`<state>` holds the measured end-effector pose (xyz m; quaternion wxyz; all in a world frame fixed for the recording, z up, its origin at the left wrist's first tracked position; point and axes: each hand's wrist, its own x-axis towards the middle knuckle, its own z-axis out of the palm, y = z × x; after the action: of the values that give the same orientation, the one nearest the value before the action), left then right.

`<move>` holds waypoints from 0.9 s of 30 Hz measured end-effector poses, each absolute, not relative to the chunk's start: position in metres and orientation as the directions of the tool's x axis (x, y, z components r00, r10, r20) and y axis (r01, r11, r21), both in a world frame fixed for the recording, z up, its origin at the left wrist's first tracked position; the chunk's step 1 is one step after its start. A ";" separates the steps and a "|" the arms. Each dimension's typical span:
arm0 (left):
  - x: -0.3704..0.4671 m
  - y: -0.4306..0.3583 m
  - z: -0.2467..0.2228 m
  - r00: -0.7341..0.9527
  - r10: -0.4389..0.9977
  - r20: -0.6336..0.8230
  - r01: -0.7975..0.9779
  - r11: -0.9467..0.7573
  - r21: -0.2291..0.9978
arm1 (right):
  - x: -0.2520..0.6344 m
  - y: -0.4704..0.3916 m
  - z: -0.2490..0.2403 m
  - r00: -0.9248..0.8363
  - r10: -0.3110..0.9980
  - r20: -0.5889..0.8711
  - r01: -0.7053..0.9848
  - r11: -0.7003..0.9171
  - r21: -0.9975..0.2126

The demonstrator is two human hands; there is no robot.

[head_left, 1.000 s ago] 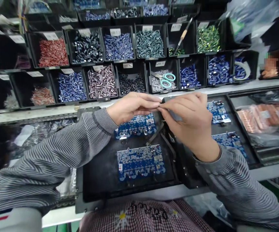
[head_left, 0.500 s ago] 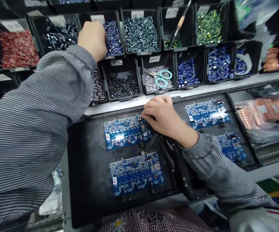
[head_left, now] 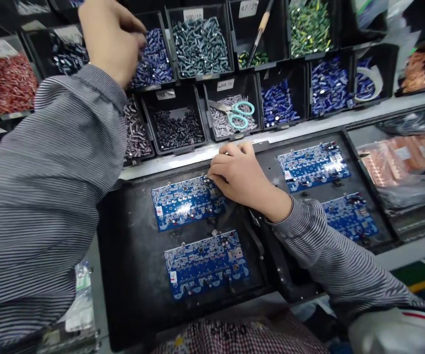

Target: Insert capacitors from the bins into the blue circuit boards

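Observation:
My left hand point(head_left: 109, 40) is over a bin of blue capacitors point(head_left: 156, 55) in the upper rack. Its fingers are drawn together at the tips, and whatever they pinch is too small or hidden to make out. With curled fingers, my right hand point(head_left: 240, 173) is at the top right corner of a blue circuit board point(head_left: 183, 204). Thumb and fingers meet there, and the fingertips partly hide what is between them. Just below lies a second circuit board point(head_left: 205, 268), flat in the same black tray point(head_left: 129, 275).
Two more circuit boards point(head_left: 313, 167) lie on the right. Bins of small parts, such as green capacitors point(head_left: 201, 48) and red parts point(head_left: 9, 83), line the back. Scissors point(head_left: 238, 115) and a wooden-handled tool point(head_left: 262, 29) rest in bins. Bagged copper-coloured parts point(head_left: 407, 157) are at far right.
My left hand has lifted out of the blue capacitor bin, and its fingertips now show. My right hand stays at the same board corner. The whole view has shifted slightly.

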<state>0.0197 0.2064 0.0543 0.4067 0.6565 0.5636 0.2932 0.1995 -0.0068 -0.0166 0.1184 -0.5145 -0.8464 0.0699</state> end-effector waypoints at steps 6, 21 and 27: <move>0.027 0.119 0.049 0.391 0.839 -0.378 0.134 0.355 0.925 | 0.201 -0.007 -0.018 -0.446 0.884 0.138 0.854 0.467 -0.229; 0.005 0.024 0.001 0.532 0.621 -0.576 0.067 0.647 0.759 | 0.204 -0.008 -0.020 -0.503 0.856 0.119 0.831 0.517 -0.207; 0.003 0.025 -0.003 0.480 0.572 -0.665 0.109 0.713 0.692 | 0.201 -0.007 -0.017 -0.436 0.892 0.117 0.843 0.450 -0.294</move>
<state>0.0032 0.0246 -0.0025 0.7863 0.3489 0.4883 0.1471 0.2011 -0.0070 -0.0174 0.1284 -0.5155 -0.8418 0.0957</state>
